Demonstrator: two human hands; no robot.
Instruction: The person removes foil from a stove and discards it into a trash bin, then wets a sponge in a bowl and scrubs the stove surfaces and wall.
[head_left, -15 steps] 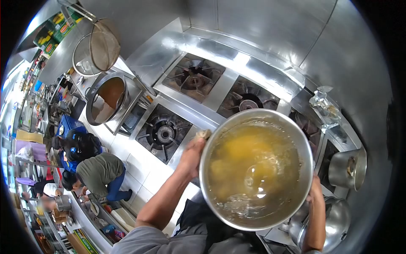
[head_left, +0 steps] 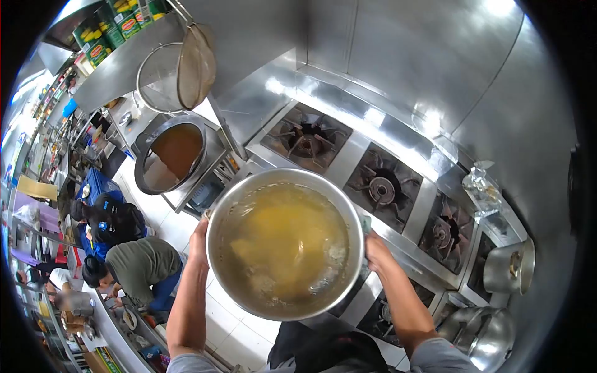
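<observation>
Between my two hands hangs a large steel pot (head_left: 214, 261) of cloudy liquid with yellow pieces (head_left: 289, 217) under the surface. My left hand (head_left: 199, 245) grips its left side, with a bit of pale cloth showing at the fingers. On the right side my right hand (head_left: 375, 250) holds the pot with a greenish cloth (head_left: 365, 224) at the grip. Both hands are closed, though the pot's rim and wall hide some fingers. Below and beyond the pot lies the gas stove, with a bare burner (head_left: 381, 189) to its right.
A dark pot of brown liquid (head_left: 177, 152) stands at the left, below hanging strainers (head_left: 196, 68). At the right are a steel pot (head_left: 510, 267), crumpled foil (head_left: 482, 186) and shiny bowls (head_left: 488, 336). Two people (head_left: 140, 264) bend over at the left, beside a counter.
The pot has moved left in view, away from the right-hand burners, with both hands still on it. Its liquid has shifted. My view has turned, uncovering more of the stove.
</observation>
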